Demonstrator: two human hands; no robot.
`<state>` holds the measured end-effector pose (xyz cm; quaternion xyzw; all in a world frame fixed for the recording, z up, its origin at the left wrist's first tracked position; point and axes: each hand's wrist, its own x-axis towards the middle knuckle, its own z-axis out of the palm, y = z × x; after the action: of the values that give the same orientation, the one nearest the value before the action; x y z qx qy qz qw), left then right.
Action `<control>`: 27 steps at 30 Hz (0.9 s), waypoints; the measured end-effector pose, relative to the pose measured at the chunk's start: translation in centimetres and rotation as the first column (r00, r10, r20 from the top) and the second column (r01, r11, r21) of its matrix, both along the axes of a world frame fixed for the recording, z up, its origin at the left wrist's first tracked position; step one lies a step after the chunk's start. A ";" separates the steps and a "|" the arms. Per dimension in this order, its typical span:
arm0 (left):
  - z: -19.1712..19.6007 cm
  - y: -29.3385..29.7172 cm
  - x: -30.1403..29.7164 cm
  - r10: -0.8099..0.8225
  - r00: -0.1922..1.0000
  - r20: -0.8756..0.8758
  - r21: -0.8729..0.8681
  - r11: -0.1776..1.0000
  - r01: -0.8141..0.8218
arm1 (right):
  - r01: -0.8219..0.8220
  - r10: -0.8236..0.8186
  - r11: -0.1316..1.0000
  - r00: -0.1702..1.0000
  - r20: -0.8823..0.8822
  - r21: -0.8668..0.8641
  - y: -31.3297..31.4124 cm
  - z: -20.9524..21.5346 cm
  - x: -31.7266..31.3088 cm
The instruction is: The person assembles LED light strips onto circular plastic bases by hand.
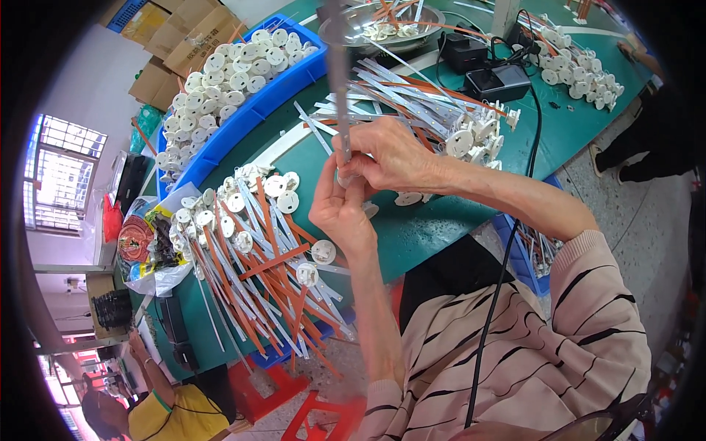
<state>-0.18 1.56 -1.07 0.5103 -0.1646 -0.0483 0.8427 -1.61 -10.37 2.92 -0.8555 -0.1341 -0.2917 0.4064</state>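
Note:
Above the green table [434, 213] my two hands meet. My right hand [390, 151] pinches the lower end of a long thin light strip [338, 81], which stands up and is smeared at its top. My left hand [342, 217] is closed just below, its fingertips around a small white round piece [343, 178], mostly hidden by the fingers. To the left lies a heap of white and orange-brown strips [257, 272] with white round caps [287, 202]. Another bundle of strips [404, 92] with caps lies beyond my right hand.
A blue bin [243, 110] full of white round caps stands at the far left. A metal bowl [360, 40], black power adapters [496, 81] and a cable sit at the back. Another person in yellow [176, 411] works at the lower left. A blue crate [526, 272] stands below the table's edge.

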 end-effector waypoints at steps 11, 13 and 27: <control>-0.1 0.2 0.1 0.001 1.000 -0.004 0.003 1.000 -0.001 | 0.011 -0.010 0.999 1.000 -0.008 0.045 0.2 -0.4 0.2; 0.0 0.0 0.1 0.032 0.999 0.007 0.013 0.999 -0.033 | 0.002 -0.001 1.000 0.999 -0.049 0.015 0.3 -0.3 0.3; 0.4 0.2 0.6 -0.059 0.995 -0.086 -0.001 0.998 0.059 | 0.068 -0.071 0.997 0.991 -0.111 -0.035 0.1 2.2 -0.8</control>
<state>0.45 1.77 -0.71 0.5032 -0.1431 -0.0952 0.8469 -2.46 -10.23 5.10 -0.8809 -0.0857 -0.2550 0.3893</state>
